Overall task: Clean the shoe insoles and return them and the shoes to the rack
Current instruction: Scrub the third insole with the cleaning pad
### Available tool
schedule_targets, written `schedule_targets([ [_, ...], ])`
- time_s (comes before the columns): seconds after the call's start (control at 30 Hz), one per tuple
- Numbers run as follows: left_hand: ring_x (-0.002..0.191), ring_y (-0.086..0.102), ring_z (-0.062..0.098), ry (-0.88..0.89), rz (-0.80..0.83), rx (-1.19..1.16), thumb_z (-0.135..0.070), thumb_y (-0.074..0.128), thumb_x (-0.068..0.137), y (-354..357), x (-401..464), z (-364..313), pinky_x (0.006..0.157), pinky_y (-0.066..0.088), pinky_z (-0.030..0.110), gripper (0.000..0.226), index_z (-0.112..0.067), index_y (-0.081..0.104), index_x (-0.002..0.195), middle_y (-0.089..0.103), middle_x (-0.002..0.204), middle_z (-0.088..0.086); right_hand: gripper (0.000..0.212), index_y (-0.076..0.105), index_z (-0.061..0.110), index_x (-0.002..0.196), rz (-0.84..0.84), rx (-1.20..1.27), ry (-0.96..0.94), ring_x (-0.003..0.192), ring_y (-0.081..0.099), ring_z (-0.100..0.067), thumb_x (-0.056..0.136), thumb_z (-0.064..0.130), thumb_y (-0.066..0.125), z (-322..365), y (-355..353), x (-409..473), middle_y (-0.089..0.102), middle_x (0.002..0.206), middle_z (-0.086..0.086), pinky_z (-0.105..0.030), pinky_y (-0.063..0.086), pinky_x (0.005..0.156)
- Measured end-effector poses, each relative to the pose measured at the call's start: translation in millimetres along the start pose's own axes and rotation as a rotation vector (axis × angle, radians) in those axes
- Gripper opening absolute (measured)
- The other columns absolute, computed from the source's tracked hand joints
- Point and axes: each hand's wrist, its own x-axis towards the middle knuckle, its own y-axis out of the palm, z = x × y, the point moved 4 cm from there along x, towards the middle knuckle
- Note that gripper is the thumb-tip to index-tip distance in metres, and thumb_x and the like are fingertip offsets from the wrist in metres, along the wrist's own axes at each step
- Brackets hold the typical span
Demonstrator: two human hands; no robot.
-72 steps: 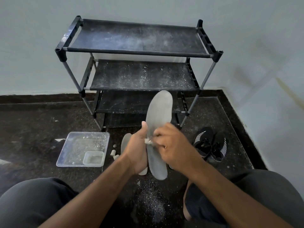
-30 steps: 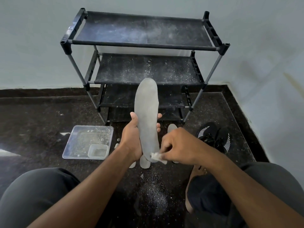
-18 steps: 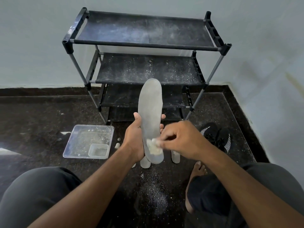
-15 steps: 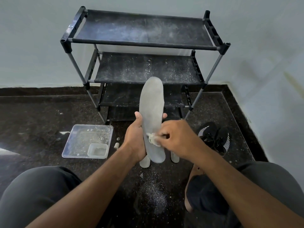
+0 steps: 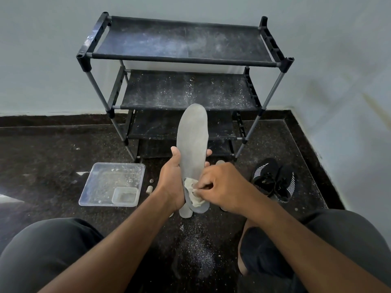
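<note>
I am gripping the gray insole (image 5: 192,142) upright in my left hand (image 5: 171,182), toe toward the rack (image 5: 186,58) at twelve o'clock, bracing it while my right hand (image 5: 224,185) is pinching a wad of cloth (image 5: 193,192) against its heel.

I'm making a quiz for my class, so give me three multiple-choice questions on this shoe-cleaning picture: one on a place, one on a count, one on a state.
1. Where are the black shoes?
A on the top shelf
B on the floor right of the rack
C in the tray

2. How many shoes show?
A two
B four
C one

3. What is the left hand doing?
A resting open on the knee
B holding the insole
C lifting the rack

Answers: 1 B, they lie by the rack's right legs; 2 A, one pair is visible; 3 B, its grip wraps the insole while the right hand rubs a rag on it.
</note>
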Motion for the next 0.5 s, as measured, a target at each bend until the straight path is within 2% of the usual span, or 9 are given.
schedule_targets([
  [0.03,0.091,0.074,0.026,0.007,-0.010,-0.002,-0.069,0.023,0.104,-2,0,-1,0.086,0.063,0.043,0.085,-0.009,0.083,0.104,0.075,0.123,0.013,0.024,0.076,0.007,0.070,-0.043,0.023,0.011,0.061,0.062,-0.016,0.088,0.022,0.072,-2,-4,0,0.067,0.067,-0.003,-0.018,0.048,0.067],
  [0.07,0.098,0.075,0.028,0.009,-0.017,0.022,-0.069,0.023,0.104,-3,-1,0,0.089,0.062,0.045,0.084,-0.008,0.082,0.110,0.074,0.125,0.013,0.025,0.075,0.007,0.071,-0.111,0.025,0.025,0.063,0.062,-0.017,0.089,0.023,0.071,-4,-9,1,0.067,0.069,-0.004,-0.024,0.050,0.066],
  [0.13,0.104,0.076,0.029,0.001,-0.050,0.102,-0.066,0.025,0.105,-4,-4,2,0.096,0.057,0.047,0.078,-0.008,0.075,0.121,0.075,0.122,0.014,0.013,0.078,0.009,0.088,-0.220,-0.006,0.043,0.076,0.064,-0.015,0.089,0.020,0.071,-4,-15,1,0.068,0.083,-0.003,-0.035,0.053,0.075],
  [0.2,0.103,0.077,0.029,-0.003,-0.084,0.172,-0.064,0.026,0.105,-2,-7,4,0.099,0.056,0.047,0.074,-0.009,0.072,0.122,0.077,0.117,0.015,0.014,0.077,0.009,0.098,-0.221,-0.043,0.024,0.082,0.061,-0.013,0.091,0.017,0.068,-2,-11,3,0.066,0.090,-0.003,-0.037,0.053,0.078],
  [0.27,0.110,0.074,0.030,-0.005,-0.081,0.163,-0.065,0.025,0.105,-1,-6,2,0.102,0.054,0.047,0.075,-0.009,0.072,0.124,0.076,0.120,0.015,0.019,0.076,0.009,0.103,-0.141,-0.060,-0.015,0.086,0.057,-0.012,0.095,0.020,0.064,2,-6,1,0.059,0.093,-0.002,-0.030,0.053,0.085],
  [0.33,0.116,0.072,0.031,-0.004,-0.080,0.127,-0.067,0.025,0.105,-3,-6,-2,0.101,0.055,0.046,0.078,-0.008,0.070,0.129,0.074,0.126,0.014,0.032,0.068,0.012,0.125,-0.060,-0.124,-0.073,0.102,0.048,-0.009,0.096,0.024,0.063,3,-1,-4,0.051,0.106,0.001,-0.014,0.036,0.103],
  [0.4,0.115,0.072,0.032,-0.006,-0.093,0.112,-0.067,0.027,0.104,-4,-7,-3,0.097,0.057,0.046,0.078,-0.008,0.069,0.130,0.074,0.126,0.015,0.042,0.058,0.014,0.137,-0.051,-0.309,-0.162,0.111,0.041,-0.014,0.097,0.024,0.062,5,3,-8,0.047,0.116,0.000,-0.018,0.027,0.109],
  [0.43,0.114,0.073,0.032,-0.007,-0.104,0.117,-0.066,0.027,0.104,-5,-7,-3,0.095,0.058,0.047,0.076,-0.008,0.070,0.129,0.075,0.124,0.015,0.040,0.058,0.015,0.137,-0.060,-0.395,-0.198,0.113,0.041,-0.018,0.098,0.023,0.061,6,5,-9,0.047,0.118,-0.002,-0.025,0.035,0.109],
  [0.5,0.113,0.073,0.034,-0.004,-0.127,0.147,-0.066,0.027,0.105,-4,-8,-2,0.093,0.059,0.049,0.074,-0.010,0.069,0.130,0.075,0.123,0.015,0.033,0.062,0.014,0.132,-0.090,-0.488,-0.237,0.110,0.043,-0.022,0.100,0.020,0.057,6,7,-8,0.050,0.119,-0.004,-0.036,0.053,0.090],
])
